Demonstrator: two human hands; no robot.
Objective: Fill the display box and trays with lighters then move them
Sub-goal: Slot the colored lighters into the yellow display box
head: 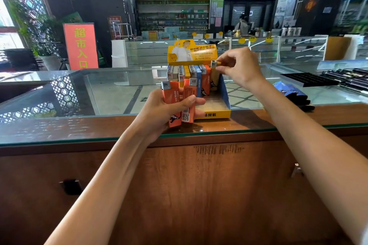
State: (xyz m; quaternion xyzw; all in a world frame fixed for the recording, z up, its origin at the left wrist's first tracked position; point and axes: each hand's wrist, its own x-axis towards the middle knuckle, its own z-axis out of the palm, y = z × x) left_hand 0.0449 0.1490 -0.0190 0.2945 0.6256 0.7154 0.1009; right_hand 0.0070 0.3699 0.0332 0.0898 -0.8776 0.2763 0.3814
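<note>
1. Lighters (187, 74) stand upright in tight rows in the back part of the display box (224, 95) at the centre of the frame. Their metal caps face up, and their bodies are grey, yellow, blue and orange.
2. The display box is yellow and blue cardboard, with a yellow header card (191, 52) raised behind the rows. It sits on the glass top of the desk (99, 97), close to the near edge. Its floor shows in front of the rows.
3. The right hand (242, 67), just right of centre, pinches the top of a yellow lighter (215, 77) between thumb and fingertips, the fingers bent. This lighter stands upright at the right end of the rows, beside the blue side wall of the box and just beside an orange one.
4. The left hand (163, 111), below and left of the box, grips two orange lighters (172, 97) side by side, caps up. The thumb lies across their fronts and the fingers curl behind. They are held in front of the box's left corner; whether their lower ends touch the glass I cannot tell.
5. At the right of the frame a black tray (304, 79) lies flat on the glass, well apart from the box, with a blue wrapper (288, 90) nearer the front edge. Dark things beyond the tray are too blurred to tell.
6. A red sign (80, 45) stands on the floor behind the desk, in the upper left.
</note>
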